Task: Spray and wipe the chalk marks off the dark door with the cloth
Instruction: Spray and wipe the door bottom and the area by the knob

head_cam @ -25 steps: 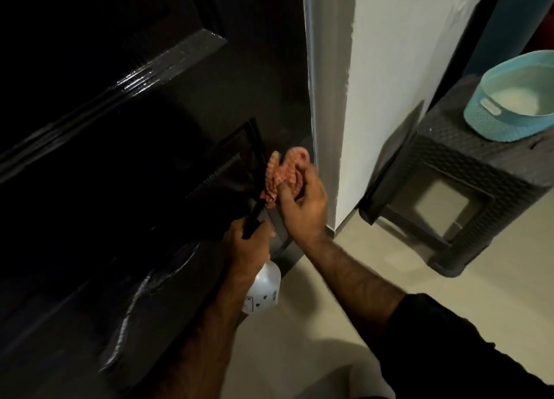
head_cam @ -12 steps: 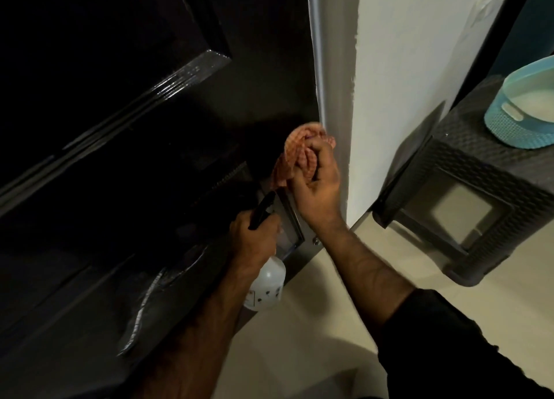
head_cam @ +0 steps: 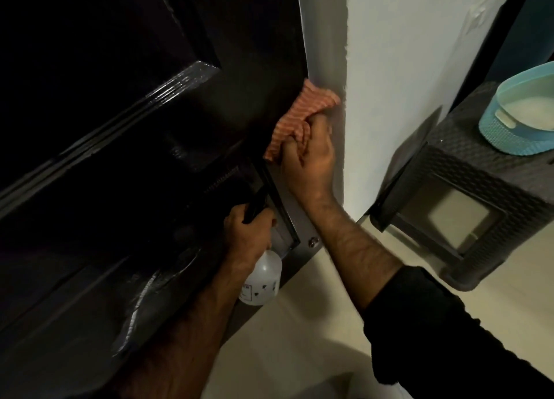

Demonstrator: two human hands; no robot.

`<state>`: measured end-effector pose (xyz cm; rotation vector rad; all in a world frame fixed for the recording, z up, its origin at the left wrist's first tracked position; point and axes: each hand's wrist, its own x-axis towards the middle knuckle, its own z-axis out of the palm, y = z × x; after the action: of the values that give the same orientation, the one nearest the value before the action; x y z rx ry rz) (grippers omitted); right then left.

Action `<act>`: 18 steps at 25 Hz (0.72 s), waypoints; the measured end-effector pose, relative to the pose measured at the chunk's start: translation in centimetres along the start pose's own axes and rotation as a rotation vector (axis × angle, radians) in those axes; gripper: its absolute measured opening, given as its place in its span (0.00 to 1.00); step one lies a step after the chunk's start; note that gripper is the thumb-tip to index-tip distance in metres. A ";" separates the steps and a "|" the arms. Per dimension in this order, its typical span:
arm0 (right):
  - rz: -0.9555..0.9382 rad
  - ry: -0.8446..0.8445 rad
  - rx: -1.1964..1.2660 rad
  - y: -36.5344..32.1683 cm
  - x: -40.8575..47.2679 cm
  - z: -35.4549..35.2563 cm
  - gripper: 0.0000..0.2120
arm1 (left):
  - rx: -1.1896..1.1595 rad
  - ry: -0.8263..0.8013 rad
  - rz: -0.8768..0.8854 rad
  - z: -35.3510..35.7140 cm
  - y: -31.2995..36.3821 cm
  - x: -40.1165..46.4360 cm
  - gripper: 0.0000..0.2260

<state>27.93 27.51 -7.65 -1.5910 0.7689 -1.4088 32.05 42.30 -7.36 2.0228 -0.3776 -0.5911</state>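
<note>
The dark door (head_cam: 126, 158) fills my left side, its edge against the white wall (head_cam: 398, 68). My right hand (head_cam: 310, 161) grips the striped orange cloth (head_cam: 299, 113) bunched against that edge. My left hand (head_cam: 248, 236) grips the white spray bottle (head_cam: 263, 281), held low.

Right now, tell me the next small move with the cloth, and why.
Probably drag the cloth down the dark door along its right edge. The right hand has it bunched against that edge, the left hand holds the spray bottle low and idle. No chalk is discernible.
</note>
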 end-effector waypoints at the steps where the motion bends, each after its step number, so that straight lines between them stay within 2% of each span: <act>1: -0.100 -0.003 -0.048 0.9 0.2 0.0 0.17 | 0.002 0.006 -0.003 0.2 0.0 0.0 0.04; 2: -0.119 -0.006 -0.076 2.5 -0.3 0.0 0.18 | -0.008 0.008 0.000 0.3 0.0 0.0 0.04; 3: -0.037 0.000 -0.107 4.4 -1.8 -0.1 0.20 | -0.015 0.011 0.002 0.3 -0.1 -0.2 0.05; 4: 0.142 -0.008 -0.139 6.2 -3.6 -0.2 0.23 | -0.018 0.009 0.002 0.2 -0.4 -0.3 0.06; 6: 0.658 -0.112 -0.160 9.0 -7.5 -0.6 0.29 | 0.009 0.013 -0.018 -0.3 -1.1 -0.6 0.08; 7: 0.820 -0.188 -0.182 9.8 -8.9 -0.6 0.28 | 0.020 0.025 -0.027 -0.6 -1.4 -0.9 0.07; 8: 0.833 -0.254 -0.213 10.1 -9.5 -0.7 0.24 | 0.030 0.037 -0.021 -1.0 -1.8 -0.9 0.07; 10: 0.582 -0.251 -0.192 7.6 -8.7 -1.3 0.16 | 0.064 0.052 -0.003 -1.6 -2.6 -1.0 0.08; 13: 0.053 -0.239 0.067 0.0 -3.6 -2.0 0.10 | -0.022 0.095 -0.028 -2.6 -3.0 -1.7 0.05; 15: -0.218 -0.250 0.180 -3.7 -1.3 -1.1 0.11 | -0.160 0.127 -0.085 -3.3 -3.8 -2.0 0.08; 18: -0.433 -0.190 0.077 -2.3 -3.7 1.7 0.14 | -0.235 0.148 -0.087 -4.5 -5.7 -2.7 0.06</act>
<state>28.75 32.12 -7.34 -1.8710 0.2614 -1.5334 32.39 49.67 -9.74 1.8489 -0.1253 -0.5094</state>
